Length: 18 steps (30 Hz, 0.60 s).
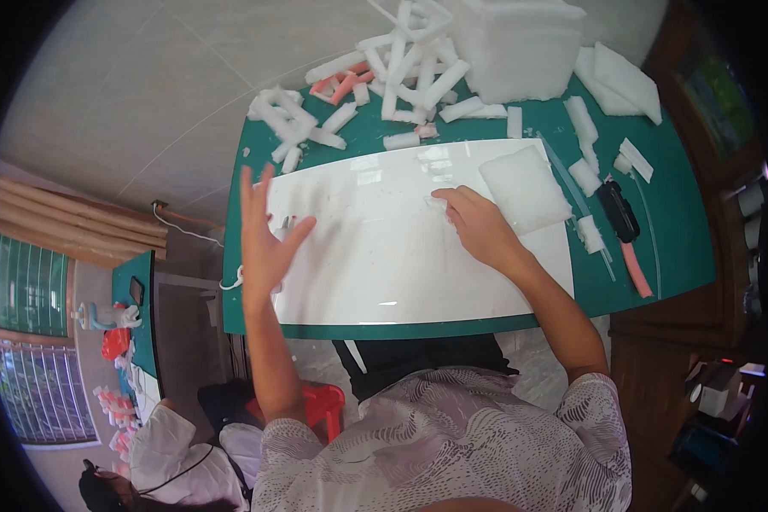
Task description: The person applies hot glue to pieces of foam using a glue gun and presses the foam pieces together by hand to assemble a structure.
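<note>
Scrap (436, 202), one, white, small: centre of frame, at the fingertips of the right hand (486, 232). Long axis seems to run roughly left to right; too small to tell which end leads.

White board (367, 282): middle of frame, beneath both hands, long side left to right, on a green table (683, 256).

Foam sheet (527, 189): right of centre, slightly turned, just beside the right hand, covering the board's upper right corner.

Small tool (287, 224): left of centre, partly hidden by the left hand (267, 247); kind cannot be told.

Foam frames (414, 68), white: upper centre. Foam block (520, 51): upper right of centre.

Black case (619, 212): right of frame, tilted, pink strip (636, 269) at its lower end.

Fingers, right: thumb and forefinger pinched together on the scrap. Fingers, left: spread wide, thumb well apart, holding nothing visible.
</note>
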Each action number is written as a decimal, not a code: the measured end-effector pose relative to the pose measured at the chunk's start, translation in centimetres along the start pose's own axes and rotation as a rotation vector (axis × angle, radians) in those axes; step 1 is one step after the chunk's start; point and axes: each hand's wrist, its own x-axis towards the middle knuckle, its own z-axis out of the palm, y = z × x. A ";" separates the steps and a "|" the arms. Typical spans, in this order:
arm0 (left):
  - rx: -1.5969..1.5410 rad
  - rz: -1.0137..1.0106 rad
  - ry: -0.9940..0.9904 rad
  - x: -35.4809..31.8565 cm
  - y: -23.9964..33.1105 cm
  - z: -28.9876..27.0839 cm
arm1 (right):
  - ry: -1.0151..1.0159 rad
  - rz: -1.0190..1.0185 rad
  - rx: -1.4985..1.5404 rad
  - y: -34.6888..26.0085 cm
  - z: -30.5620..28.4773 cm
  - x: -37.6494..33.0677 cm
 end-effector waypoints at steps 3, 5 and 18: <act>-0.149 0.045 -0.181 -3.2 -1.5 3.7 | 0.018 -0.041 -0.035 -0.1 0.1 0.2; -0.325 0.063 -0.323 -5.1 1.2 6.3 | -0.056 0.047 0.148 -1.1 -0.4 0.2; -0.558 -0.122 -0.325 -8.1 3.9 14.5 | -0.438 0.099 0.735 -1.1 -0.1 0.1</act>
